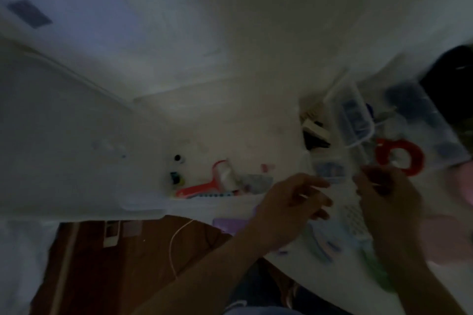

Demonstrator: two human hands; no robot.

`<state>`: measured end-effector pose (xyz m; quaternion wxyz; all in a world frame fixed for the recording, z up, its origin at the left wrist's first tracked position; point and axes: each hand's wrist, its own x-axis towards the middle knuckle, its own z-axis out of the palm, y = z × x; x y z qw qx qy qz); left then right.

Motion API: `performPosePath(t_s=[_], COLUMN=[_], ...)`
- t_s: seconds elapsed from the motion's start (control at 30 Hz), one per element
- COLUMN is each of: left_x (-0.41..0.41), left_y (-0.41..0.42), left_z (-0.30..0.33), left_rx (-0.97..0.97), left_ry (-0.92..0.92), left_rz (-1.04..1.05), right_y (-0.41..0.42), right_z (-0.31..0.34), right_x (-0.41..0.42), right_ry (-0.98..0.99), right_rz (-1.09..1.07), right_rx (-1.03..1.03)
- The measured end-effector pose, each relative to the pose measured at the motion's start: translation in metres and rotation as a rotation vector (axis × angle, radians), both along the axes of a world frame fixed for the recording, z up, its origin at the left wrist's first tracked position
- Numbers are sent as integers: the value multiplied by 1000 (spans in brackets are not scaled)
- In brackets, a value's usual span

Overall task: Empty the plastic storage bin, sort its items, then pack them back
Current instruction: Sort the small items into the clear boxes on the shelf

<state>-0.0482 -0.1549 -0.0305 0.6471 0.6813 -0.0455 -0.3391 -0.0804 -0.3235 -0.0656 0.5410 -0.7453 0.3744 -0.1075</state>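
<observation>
The picture is dim and blurred. A small clear plastic box [329, 170] with blue contents sits between my hands, at their fingertips. My left hand [291, 202] reaches to it with fingers loosely spread, the fingertips at its left edge. My right hand [384, 192] is at its right side, fingers curled; the blur hides whether it holds the box. A clear plastic storage bin [432, 125] with dark items lies at the far right. A second clear container [353, 117] with blue things lies tilted beside it.
A red ring-shaped object [401, 156] lies right of the small box. A red-handled tool [202, 186], small bottles [176, 169] and packets [253, 179] lie on the white surface [204, 123]. A purple item [230, 224] sits at the near edge. Brown floor with a white cable [176, 243] lies below.
</observation>
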Motion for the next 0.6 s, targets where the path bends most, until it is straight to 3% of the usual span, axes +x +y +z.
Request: performPosePath(t_s=[0.13, 0.2, 0.27, 0.33, 0.4, 0.6], left_x=[51, 88, 121, 138, 144, 150], left_y=[107, 160, 202, 226, 232, 224], left_z=[17, -8, -46, -82, -106, -132], left_rx=[410, 683, 1035, 1243, 1231, 1052], left_ry=[-400, -462, -424, -326, -197, -85], left_rz=[4, -33, -294, -665, -838, -947], right_y=[78, 114, 143, 167, 185, 214], right_z=[39, 20, -13, -47, -70, -84], right_x=[55, 89, 121, 142, 154, 169], right_ry=[-83, 0, 191, 450, 628, 924], right_rz=[439, 624, 812, 983, 1095, 1156], right_rx=[44, -29, -119, -143, -141, -46])
